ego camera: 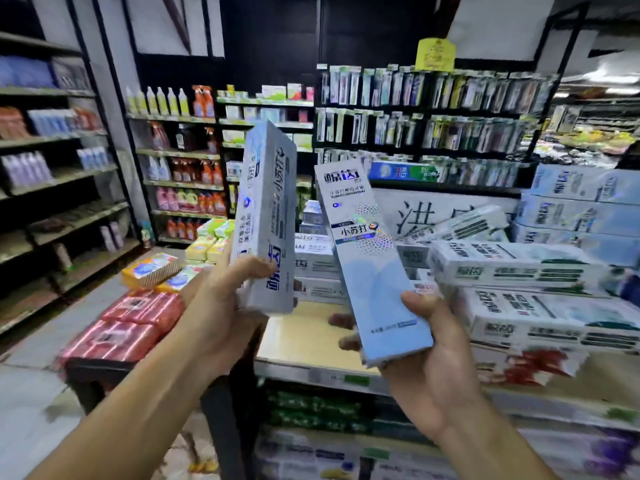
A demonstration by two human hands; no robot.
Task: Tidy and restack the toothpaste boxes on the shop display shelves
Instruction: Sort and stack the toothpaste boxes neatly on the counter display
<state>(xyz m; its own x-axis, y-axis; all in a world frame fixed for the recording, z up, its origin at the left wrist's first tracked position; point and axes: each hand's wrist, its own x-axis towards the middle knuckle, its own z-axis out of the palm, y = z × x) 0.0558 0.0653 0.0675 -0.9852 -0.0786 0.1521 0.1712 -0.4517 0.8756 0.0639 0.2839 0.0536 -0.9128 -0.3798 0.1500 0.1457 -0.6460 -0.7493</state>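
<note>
A pale toothpaste box (265,216) is gripped at its lower end by the left hand (221,306) and held upright. A second box (367,258) is clasped in the same way by the right hand (426,348), with the fingers (346,342) curled round its bottom edge. Both are raised, probably so the faces can be matched before stacking. The shelf (301,341) lies just beyond the fingers. To their right, stacked boxes (519,265) lie askew.

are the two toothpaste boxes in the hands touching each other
Apart. In the head view the left hand grips the left box, the right hand grips the right box, and stacked boxes show through the gap between them.
</note>
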